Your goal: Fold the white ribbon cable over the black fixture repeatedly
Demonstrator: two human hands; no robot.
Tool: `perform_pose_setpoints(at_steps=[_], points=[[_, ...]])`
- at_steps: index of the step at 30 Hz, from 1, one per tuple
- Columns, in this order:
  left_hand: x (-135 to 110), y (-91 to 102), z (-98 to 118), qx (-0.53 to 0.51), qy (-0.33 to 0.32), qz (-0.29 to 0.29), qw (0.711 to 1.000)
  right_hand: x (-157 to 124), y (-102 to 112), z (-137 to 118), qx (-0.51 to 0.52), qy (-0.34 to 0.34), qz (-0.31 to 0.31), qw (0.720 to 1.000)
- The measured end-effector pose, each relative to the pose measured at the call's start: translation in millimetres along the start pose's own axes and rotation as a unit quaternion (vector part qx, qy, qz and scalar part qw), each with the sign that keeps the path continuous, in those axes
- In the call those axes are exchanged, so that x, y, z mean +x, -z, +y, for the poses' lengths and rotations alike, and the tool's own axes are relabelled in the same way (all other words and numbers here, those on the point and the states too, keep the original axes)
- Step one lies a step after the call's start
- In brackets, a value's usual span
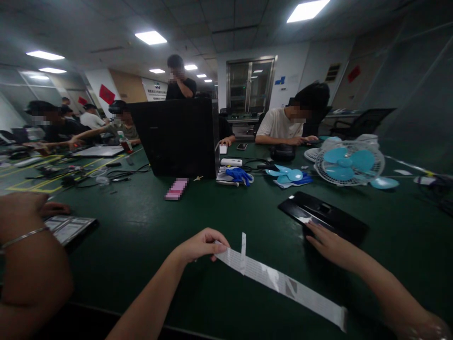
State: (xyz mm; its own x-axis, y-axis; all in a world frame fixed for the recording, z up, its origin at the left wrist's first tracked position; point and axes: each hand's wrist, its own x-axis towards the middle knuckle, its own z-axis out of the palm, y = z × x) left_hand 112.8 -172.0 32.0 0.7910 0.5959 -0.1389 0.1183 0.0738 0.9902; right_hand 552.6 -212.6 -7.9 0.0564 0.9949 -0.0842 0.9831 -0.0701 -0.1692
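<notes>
My left hand pinches the end of a long, flat whitish strip between thumb and fingers. Fine lines run along the strip, with glossy patches and a dark patch on it. A narrow tab sticks up near the held end. The strip slants down to the right, and its far end looks frayed or folded; whether it rests on the table I cannot tell. My right hand is stretched out with fingers extended, touching the near left side of a glossy black flat panel on the green table.
A black computer case stands ahead. A pink blurred item, blue gloves, blue fan blades and a white-caged fan lie about. A co-worker's arm reaches in at left. Other people sit beyond.
</notes>
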Motion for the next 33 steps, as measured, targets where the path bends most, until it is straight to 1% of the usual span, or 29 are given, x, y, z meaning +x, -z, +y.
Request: perform_pose_setpoints(at_steps=[3,6,9,14,16,18,21,24,26,27,29,31,33], points=[[-0.4,0.1,1.2,-0.004,-0.001,0.004,1.000,-19.7,17.1,-51.5,0.021,0.063,-0.072,0.995],[-0.8,-1.2,3.8,-0.002,0.000,0.010,1.000,-38.8,29.5,-91.1,0.058,0.108,-0.111,0.986],[-0.8,-3.0,6.4,0.012,0.018,0.025,0.999,-53.6,34.7,-116.7,0.088,0.151,-0.129,0.976],[-0.2,-4.1,8.3,0.023,0.038,0.028,0.999,-66.8,39.0,-143.7,0.119,0.244,-0.168,0.948],[0.3,-3.6,8.0,0.029,0.040,0.031,0.998,-67.9,40.5,-149.8,0.135,0.264,-0.179,0.938],[1.1,-2.5,6.6,0.040,0.042,0.037,0.998,-66.4,41.9,-151.2,0.156,0.271,-0.193,0.930],[3.1,-1.0,3.1,0.058,0.049,0.055,0.996,-59.6,45.4,-143.1,0.202,0.242,-0.221,0.923],[5.7,-1.4,1.0,0.061,0.050,0.082,0.994,-50.5,51.1,-129.4,0.294,0.209,-0.239,0.901],[7.4,-2.9,1.2,0.062,0.051,0.105,0.991,-46.3,54.2,-123.9,0.331,0.200,-0.241,0.890],[8.1,-3.9,1.5,0.060,0.052,0.117,0.990,-45.3,55.0,-123.4,0.330,0.197,-0.237,0.892],[9.6,-5.4,2.1,0.054,0.057,0.136,0.988,-44.9,54.7,-126.6,0.299,0.203,-0.211,0.908],[10.8,-5.8,1.6,0.052,0.066,0.147,0.986,-45.3,52.6,-131.9,0.257,0.231,-0.167,0.923],[11.6,-4.6,0.0,0.060,0.072,0.149,0.984,-44.7,50.1,-134.2,0.224,0.264,-0.130,0.929]])
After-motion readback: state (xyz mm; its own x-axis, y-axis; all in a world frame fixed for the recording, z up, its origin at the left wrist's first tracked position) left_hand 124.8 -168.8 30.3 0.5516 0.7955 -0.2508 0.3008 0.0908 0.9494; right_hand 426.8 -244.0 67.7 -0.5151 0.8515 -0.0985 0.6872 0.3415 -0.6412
